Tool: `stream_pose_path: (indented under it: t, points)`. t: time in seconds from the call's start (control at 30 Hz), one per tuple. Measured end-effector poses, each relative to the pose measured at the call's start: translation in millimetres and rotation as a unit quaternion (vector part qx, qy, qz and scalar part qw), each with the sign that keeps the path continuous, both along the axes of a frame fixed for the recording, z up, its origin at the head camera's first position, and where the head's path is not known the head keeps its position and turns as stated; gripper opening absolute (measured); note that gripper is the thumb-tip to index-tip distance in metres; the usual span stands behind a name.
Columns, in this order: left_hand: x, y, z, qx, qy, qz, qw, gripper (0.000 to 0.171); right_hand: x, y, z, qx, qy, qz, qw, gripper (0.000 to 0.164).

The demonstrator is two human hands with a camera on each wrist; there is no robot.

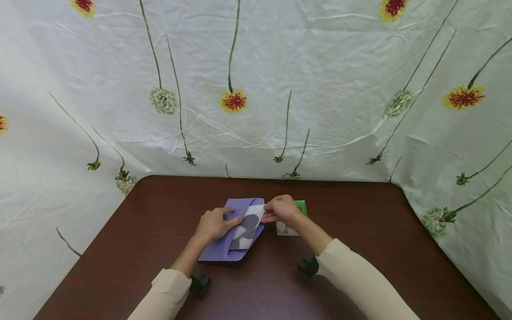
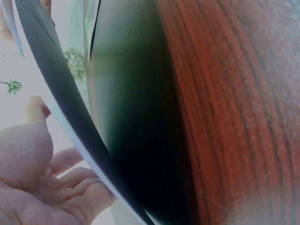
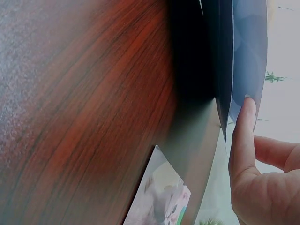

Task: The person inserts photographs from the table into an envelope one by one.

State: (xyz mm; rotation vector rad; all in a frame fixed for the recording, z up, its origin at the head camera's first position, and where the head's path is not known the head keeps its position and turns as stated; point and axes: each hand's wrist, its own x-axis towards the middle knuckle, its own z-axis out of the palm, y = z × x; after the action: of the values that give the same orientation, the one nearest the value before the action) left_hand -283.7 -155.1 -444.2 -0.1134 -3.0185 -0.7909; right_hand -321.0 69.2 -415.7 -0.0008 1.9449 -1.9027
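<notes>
A purple envelope (image 1: pixel 216 252) lies on the table, its flap side spread open. My left hand (image 1: pixel 213 223) rests on the envelope's left part, thumb and fingers stretched over its upper face. In the left wrist view, the fingers (image 2: pixel 89 194) meet the paper from above. Partly tucked into the envelope is a white picture card (image 1: pixel 247 226) with a grey round shape. My right hand (image 1: pixel 282 210) pinches this card at its upper right edge. The right wrist view shows a finger (image 3: pixel 243 136) lying along the paper.
A second card (image 1: pixel 287 230), with green on its upper corner, lies partly behind the right hand. Dark wristbands with black mounts (image 1: pixel 200 284) sit at both wrists. The brown wooden table (image 1: pixel 160 222) meets a white flower-printed cloth (image 1: pixel 256 133) behind it.
</notes>
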Motion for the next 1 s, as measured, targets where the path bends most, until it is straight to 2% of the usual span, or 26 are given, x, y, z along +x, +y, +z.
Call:
stream_pose_path:
  t: [0.8, 1.0]
  points:
    - [0.3, -1, -2.4, 0.006, -0.012, 0.007, 0.9999, 0.054, -1.0, -18, -9.3, 0.0, -0.009, -0.019, 1.0, 0.023]
    - [0.4, -1, -2.1, 0.007, -0.01, 0.007, 0.9999, 0.054, -1.0, -20, -10.2, -0.005, -0.008, -0.018, 1.0, 0.015]
